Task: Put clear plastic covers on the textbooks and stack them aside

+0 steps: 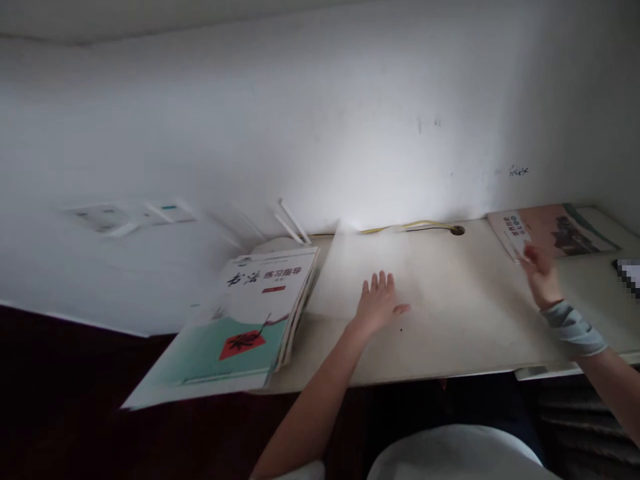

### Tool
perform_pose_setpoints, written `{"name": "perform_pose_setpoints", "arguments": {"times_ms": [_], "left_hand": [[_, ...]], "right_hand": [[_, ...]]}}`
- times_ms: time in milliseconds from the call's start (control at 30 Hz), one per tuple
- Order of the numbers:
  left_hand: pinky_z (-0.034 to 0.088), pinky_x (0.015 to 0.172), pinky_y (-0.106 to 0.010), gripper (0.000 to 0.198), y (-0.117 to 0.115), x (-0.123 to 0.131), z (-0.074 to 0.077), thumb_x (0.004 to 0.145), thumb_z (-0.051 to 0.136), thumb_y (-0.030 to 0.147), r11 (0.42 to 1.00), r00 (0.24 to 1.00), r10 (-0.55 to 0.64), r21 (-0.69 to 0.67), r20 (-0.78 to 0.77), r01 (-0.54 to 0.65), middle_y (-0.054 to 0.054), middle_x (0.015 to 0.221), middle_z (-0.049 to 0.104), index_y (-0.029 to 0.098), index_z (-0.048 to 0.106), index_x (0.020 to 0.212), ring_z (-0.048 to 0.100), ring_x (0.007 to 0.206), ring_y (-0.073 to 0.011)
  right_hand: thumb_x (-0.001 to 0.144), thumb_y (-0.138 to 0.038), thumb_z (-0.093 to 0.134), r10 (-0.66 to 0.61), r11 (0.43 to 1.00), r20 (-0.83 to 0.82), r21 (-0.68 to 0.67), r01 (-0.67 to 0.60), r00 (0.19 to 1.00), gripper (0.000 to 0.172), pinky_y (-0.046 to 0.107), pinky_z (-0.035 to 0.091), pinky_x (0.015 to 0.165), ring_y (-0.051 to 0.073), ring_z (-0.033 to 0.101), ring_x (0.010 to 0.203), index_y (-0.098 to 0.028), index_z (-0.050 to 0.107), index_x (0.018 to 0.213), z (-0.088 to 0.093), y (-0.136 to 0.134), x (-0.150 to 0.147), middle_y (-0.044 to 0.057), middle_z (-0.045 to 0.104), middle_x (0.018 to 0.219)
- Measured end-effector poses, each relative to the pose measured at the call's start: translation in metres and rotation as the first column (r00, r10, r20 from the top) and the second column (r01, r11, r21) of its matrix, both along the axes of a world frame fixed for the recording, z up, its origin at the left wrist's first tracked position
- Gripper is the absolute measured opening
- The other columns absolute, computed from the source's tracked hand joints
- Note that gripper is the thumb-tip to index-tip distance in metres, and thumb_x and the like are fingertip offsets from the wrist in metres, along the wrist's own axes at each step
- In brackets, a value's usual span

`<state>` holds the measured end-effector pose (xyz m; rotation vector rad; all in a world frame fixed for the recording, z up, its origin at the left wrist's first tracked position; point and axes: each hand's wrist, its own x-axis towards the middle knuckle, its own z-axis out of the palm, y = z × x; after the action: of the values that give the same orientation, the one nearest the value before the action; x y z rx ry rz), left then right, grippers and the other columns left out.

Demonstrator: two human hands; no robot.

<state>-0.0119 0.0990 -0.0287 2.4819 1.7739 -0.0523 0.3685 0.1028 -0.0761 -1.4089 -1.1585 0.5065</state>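
- L hand (379, 305): grip released, palm down, fingers spread, thumb out to the side; nothing held. It's over the mid-left part of the worktop (450, 307); can't tell if it presses on it.
- R hand (544, 280): fingers part-curled, blurred; can't tell if grip holds anything. Grey wrap (575, 332) round the wrist.
- Pinkish book (560, 230): flat at the worktop's R end, near the wall; R fingertips overlap its near edge in view, contact unclear.
- Book stack (210, 333): L end of worktop, L of the L hand & apart from it; top cover white/green w/ red patch, near-L corner juts past the worktop edge.
- Dark-edged item (630, 275): far R, pixelated, can't ID.
- Yellow cable (425, 223): along the back edge, by a round hole (457, 230).
- White rods (293, 223): behind the stack, vs. wall (300, 133).
- Socket panel (107, 217): on wall, far L, blurred.
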Motion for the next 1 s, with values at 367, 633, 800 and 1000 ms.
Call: {"name": "perform_pose_setpoints", "arguments": {"times_ms": [367,633,800,1000], "left_hand": [[0.044,0.092,-0.040,0.030,-0.061,-0.016,-0.026,0.087,0.046,0.031,1.000,0.888,0.000,0.022,0.460,-0.011,-0.010,0.126,0.057,0.024,0.059,0.113,0.057,0.110,-0.0264],[0.045,0.080,-0.032,0.022,-0.071,-0.021,-0.030,0.085,0.048,0.033,0.981,0.805,0.007,0.150,0.593,-0.119,-0.004,0.093,0.070,0.025,0.068,0.083,0.063,0.085,-0.0188],[0.041,0.061,-0.023,0.034,-0.070,-0.017,-0.024,0.079,0.056,0.041,0.979,0.645,-0.016,0.143,0.764,-0.145,0.001,0.062,0.055,0.019,0.051,0.054,0.050,0.060,-0.0113],[0.040,0.055,-0.021,0.033,-0.076,-0.024,-0.031,0.080,0.049,0.048,0.948,0.157,0.205,-0.156,0.966,-0.278,0.001,0.063,0.055,0.017,0.057,0.070,0.050,0.058,-0.0112]], "right_hand": [[0.084,-0.044,0.049,0.472,0.854,0.593,-0.123,-0.506,0.652,0.057,0.051,0.035,0.103,0.032,0.036,0.128,-0.017,0.040,0.133,-0.009,-0.032,-0.171,0.018,0.038,0.140],[0.086,-0.048,0.043,0.443,0.885,0.432,-0.071,-0.460,0.785,0.055,0.047,0.037,0.103,0.028,0.043,0.124,-0.020,0.038,0.134,-0.008,-0.045,-0.165,0.016,0.044,0.134],[0.092,-0.047,0.029,0.482,0.876,0.264,-0.142,-0.461,0.836,0.050,0.046,0.042,0.099,0.025,0.055,0.113,-0.021,0.041,0.132,-0.015,-0.040,-0.167,0.014,0.053,0.126],[0.087,-0.054,0.038,0.568,0.812,0.423,-0.146,-0.565,0.706,0.059,0.048,0.028,0.109,0.027,0.032,0.132,-0.018,0.043,0.133,-0.012,-0.048,-0.172,0.014,0.036,0.142]]}}
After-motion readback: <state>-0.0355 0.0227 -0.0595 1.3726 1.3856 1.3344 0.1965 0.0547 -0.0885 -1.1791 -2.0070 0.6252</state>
